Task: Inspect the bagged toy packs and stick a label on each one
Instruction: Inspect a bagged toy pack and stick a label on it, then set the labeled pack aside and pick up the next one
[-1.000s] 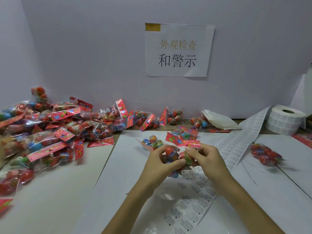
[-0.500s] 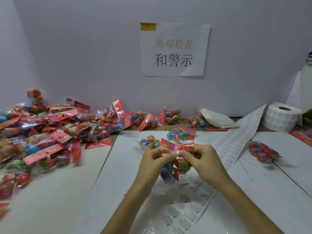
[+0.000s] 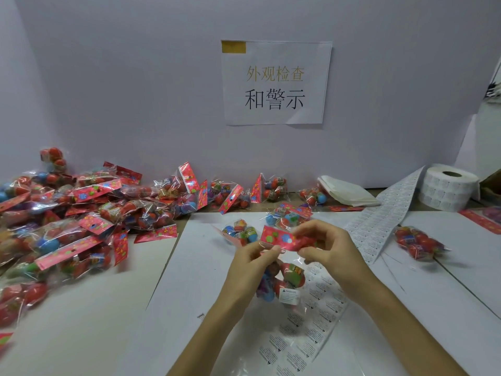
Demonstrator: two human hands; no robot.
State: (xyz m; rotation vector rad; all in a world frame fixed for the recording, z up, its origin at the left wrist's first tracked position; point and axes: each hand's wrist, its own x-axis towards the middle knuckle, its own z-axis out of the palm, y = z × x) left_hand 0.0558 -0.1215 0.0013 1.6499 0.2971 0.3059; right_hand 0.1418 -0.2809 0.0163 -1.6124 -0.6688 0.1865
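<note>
In the head view, the left hand (image 3: 250, 263) and the right hand (image 3: 332, 252) each pinched one end of the red header card (image 3: 280, 238) of a toy pack (image 3: 287, 278), with fingers curled round the card. The clear bag of coloured eggs hung below the card, over the label strip (image 3: 311, 324) that lay on the table (image 3: 81, 308). Whether its bottom touched the strip could not be told. A white label (image 3: 289, 295) already sat low on the bag.

The main risk seemed to lie in the grip. Only the thin card was held, so it could bend or slip and drop the bag onto the strip, where the film might snag a label's edge. The label sat over a rounded egg, so a corner could lift unless pressed flat. If set down carelessly, this pack could also get lost among the large pile (image 3: 81, 213) on the left, rather than joining the lone pack (image 3: 417, 242) on the right.
</note>
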